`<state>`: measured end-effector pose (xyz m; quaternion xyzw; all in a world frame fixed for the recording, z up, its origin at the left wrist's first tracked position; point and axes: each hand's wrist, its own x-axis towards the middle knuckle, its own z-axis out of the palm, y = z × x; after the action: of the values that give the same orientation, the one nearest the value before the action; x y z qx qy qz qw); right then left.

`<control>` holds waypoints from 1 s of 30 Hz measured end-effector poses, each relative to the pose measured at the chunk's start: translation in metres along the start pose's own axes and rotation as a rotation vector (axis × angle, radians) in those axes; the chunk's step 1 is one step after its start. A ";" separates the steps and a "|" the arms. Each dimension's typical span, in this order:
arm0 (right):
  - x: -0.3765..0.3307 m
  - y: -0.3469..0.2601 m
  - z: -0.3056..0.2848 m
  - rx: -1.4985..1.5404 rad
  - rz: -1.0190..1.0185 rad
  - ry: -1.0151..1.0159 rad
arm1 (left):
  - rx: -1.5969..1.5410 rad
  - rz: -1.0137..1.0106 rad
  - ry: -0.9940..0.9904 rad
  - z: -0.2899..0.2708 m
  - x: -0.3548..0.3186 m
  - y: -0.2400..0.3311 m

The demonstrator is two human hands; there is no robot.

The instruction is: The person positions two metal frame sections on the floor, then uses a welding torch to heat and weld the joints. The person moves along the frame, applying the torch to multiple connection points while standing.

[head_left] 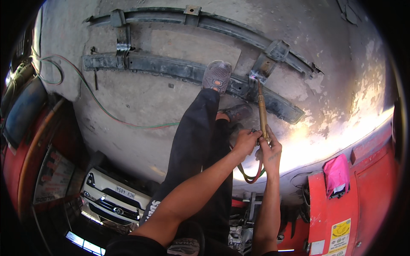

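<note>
A long brass gas torch [262, 109] points away from me, its hoses hanging in a loop under my hands. My right hand [272, 149] is closed round the rear of its handle. Close beside it, my left hand [247, 142] has its fingers pinched at the torch's valve end; the fingertips are partly hidden. The torch's tip meets a metal bracket [264, 67], with a small bright purplish glow there. That bracket links two long dark metal bars: a curved far bar [160, 16] and a nearer bar [166, 67].
My shoe [217, 77] rests on the nearer bar. A red and green hose [100, 104] crosses the concrete floor [128, 91] from the left. Below left is a white vehicle front [111, 196]. Red cabinets [371, 192] with a pink bag [336, 173] stand at right.
</note>
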<state>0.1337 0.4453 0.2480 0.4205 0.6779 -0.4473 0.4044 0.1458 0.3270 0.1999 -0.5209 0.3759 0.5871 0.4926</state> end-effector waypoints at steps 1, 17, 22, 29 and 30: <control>0.000 0.000 0.000 0.006 0.005 -0.002 | 0.010 0.004 0.003 0.000 -0.001 0.002; 0.001 0.000 -0.005 -0.003 0.005 -0.001 | 0.052 -0.007 -0.024 -0.001 0.001 0.001; 0.002 0.000 -0.006 0.036 0.046 -0.004 | 0.050 -0.020 -0.032 0.001 -0.004 0.007; 0.004 0.004 -0.008 0.024 0.037 -0.010 | 0.016 -0.051 -0.036 0.000 -0.003 0.002; 0.003 0.001 -0.008 0.025 0.046 -0.014 | 0.019 -0.055 -0.033 0.000 -0.004 0.003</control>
<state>0.1324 0.4543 0.2469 0.4378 0.6595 -0.4491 0.4143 0.1429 0.3259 0.2032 -0.5166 0.3585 0.5783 0.5197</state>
